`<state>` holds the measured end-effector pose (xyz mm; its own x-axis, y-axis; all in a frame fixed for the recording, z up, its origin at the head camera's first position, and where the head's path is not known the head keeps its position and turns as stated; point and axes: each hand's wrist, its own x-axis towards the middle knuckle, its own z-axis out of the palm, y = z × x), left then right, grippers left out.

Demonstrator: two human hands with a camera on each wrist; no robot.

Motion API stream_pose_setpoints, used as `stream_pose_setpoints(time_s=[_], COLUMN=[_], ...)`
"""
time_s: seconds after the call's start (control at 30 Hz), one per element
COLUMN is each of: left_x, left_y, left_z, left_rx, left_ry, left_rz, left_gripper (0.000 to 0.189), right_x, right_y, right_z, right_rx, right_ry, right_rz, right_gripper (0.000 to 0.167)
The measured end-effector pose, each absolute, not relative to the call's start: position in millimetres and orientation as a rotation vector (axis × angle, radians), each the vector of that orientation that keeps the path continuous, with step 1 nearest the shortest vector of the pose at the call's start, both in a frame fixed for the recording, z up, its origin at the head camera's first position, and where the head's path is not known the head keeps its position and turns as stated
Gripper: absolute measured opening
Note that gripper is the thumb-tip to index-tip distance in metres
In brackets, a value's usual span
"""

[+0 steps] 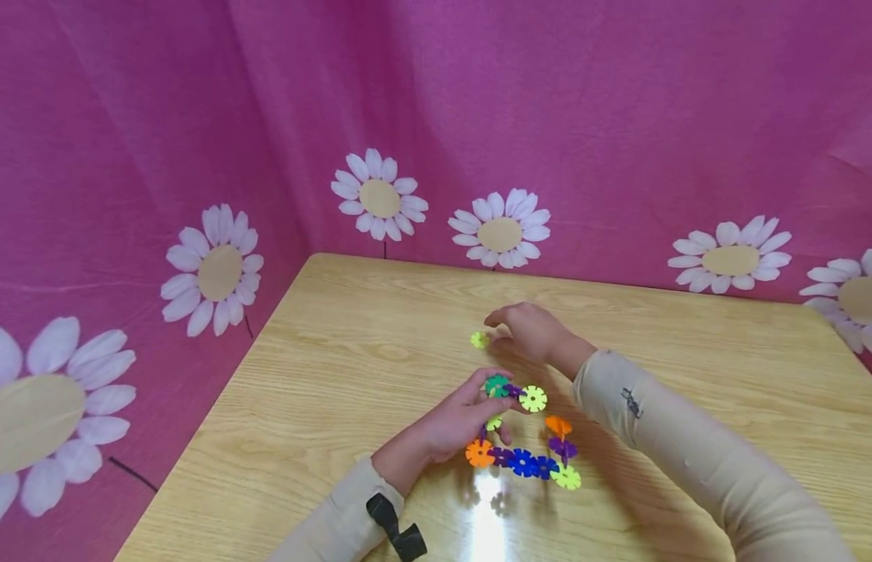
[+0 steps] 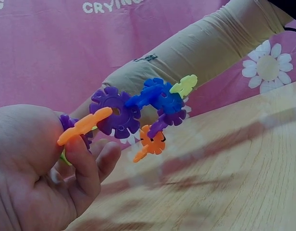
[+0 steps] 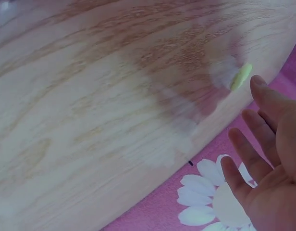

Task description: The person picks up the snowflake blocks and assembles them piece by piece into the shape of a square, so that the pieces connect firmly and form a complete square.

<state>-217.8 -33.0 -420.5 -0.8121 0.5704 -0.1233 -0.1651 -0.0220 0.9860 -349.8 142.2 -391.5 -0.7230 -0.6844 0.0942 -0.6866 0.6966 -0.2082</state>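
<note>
My left hand point(image 1: 446, 425) grips a chain of flower-shaped interlocking plastic discs point(image 1: 523, 462) in orange, purple, blue, green and yellow-green. The chain bends round in an open loop, held above the table. In the left wrist view, an orange disc point(image 2: 85, 126) stands edge-on beside the curled fingers, and a purple disc point(image 2: 115, 111) follows it; part of the chain is hidden behind the hand. Farther back, my right hand point(image 1: 537, 332) reaches toward a single yellow-green disc point(image 1: 480, 339) on the table. Its fingers are spread and loosely bent in the right wrist view, with the disc just beyond a fingertip.
The wooden table point(image 1: 323, 367) has its back edge against a pink curtain point(image 1: 583, 117) printed with white daisies. Light glares off the tabletop at the front. A black strap point(image 1: 396, 528) hangs from the left sleeve.
</note>
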Motion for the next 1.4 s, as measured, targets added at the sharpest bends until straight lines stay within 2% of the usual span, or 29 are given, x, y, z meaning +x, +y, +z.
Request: stream_pose_setpoints(time_s=[0.4, 0.77, 1.13, 1.4], left_x=[-216.7, -218.0, -218.7, -217.2], left_y=[-34.3, -36.0, -37.5, -39.2], left_z=[-421.7, -421.9, -424.7, -421.5], left_rx=[0.416, 0.423, 0.418, 0.417], left_ry=[1.737, 1.737, 1.726, 1.742], left_rz=[1.891, 1.894, 1.907, 1.903], left_gripper=[0.041, 0.042, 0.041, 0.041], right_x=[-363.2, -362.0, -362.9, -360.5], right_y=[138.6, 135.2, 130.2, 131.9], right_z=[-408.2, -412.2, -411.7, -403.6], right_rx=[1.217, 1.266, 1.110, 1.024], right_ry=[-2.875, -2.844, -2.989, -3.030], right_rz=[0.401, 0.437, 0.714, 0.840], right_gripper=[0.032, 0.029, 0.026, 0.018])
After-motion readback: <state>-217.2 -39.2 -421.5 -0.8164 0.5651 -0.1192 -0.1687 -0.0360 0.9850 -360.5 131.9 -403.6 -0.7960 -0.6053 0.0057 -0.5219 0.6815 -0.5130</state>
